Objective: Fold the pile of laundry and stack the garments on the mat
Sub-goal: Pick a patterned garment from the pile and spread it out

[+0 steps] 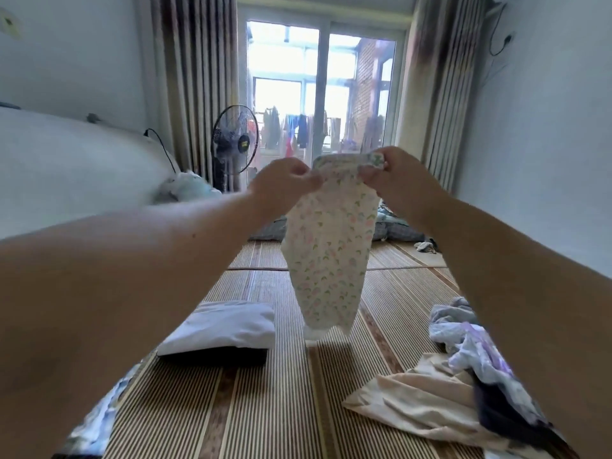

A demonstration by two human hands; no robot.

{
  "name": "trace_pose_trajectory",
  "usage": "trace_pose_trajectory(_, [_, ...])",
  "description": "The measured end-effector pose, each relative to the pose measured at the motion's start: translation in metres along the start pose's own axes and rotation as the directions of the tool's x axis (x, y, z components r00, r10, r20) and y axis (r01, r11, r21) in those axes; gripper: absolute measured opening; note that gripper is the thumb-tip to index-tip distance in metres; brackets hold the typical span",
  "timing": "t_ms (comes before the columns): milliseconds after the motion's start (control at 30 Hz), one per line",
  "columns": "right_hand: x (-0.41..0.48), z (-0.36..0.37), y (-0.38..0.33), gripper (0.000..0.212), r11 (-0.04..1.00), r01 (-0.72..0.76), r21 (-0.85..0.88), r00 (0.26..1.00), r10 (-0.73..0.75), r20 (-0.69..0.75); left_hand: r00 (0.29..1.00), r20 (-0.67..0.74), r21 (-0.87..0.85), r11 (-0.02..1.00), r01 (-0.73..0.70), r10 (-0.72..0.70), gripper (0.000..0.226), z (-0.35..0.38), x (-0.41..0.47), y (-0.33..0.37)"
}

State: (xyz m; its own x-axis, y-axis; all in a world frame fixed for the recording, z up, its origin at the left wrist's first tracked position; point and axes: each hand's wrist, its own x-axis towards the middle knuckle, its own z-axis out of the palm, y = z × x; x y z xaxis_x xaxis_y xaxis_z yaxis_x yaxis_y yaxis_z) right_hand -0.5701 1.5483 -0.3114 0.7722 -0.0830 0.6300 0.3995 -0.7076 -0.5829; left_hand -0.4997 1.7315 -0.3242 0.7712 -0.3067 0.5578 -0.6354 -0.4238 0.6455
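Cream floral garment (326, 256) hangs above the mat (281, 409), its top edge pinched by left hand (284, 180) and right hand (394, 173), folded stack (222, 329) and loose pile (463, 376) lying on the mat

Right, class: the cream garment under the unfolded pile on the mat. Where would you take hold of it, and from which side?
Likely the near-left corner of the cream garment, reached from the bare woven mat on its left: that part lies flat and uncovered, while a lilac garment and a dark garment lie over its right side.
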Motion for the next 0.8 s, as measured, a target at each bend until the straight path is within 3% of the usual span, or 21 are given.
trace_pose_trajectory(133, [-0.085,0.036,0.029,0.002,0.982,-0.187,0.028,0.963,0.178,0.202,0.993,0.106,0.045,0.998,0.044,-0.048,0.018,0.029,-0.077,-0.053])
trace_pose_trajectory(233, [-0.166,0.057,0.047,0.014,0.908,-0.388,0.16,0.87,0.303,0.389,0.957,0.275,0.211,0.977,0.034,-0.093,0.025,0.042,-0.149,-0.082])
trace_pose_trajectory(433, [-0.27,0.076,0.065,0.007,0.841,-0.532,0.099,0.681,0.356,0.64,0.748,0.614,0.244,0.962,0.123,-0.252,0.023,0.053,-0.264,-0.104])
trace_pose_trajectory(533, [-0.282,0.077,0.07,0.033,0.796,-0.605,0.003,0.524,0.396,0.754,0.628,0.722,0.28,0.953,0.118,-0.29,0.028,0.05,-0.291,-0.109])
trace_pose_trajectory(633, [-0.279,0.085,0.076,0.013,0.761,-0.647,0.042,0.53,0.41,0.742,0.621,0.721,0.247,0.951,0.183,-0.307,0.029,0.053,-0.298,-0.116])
trace_pose_trajectory(800, [-0.261,0.111,0.095,0.012,0.65,-0.715,0.257,0.661,0.508,0.552,0.774,0.511,0.065,0.914,0.4,-0.375,0.019,0.075,-0.273,-0.129])
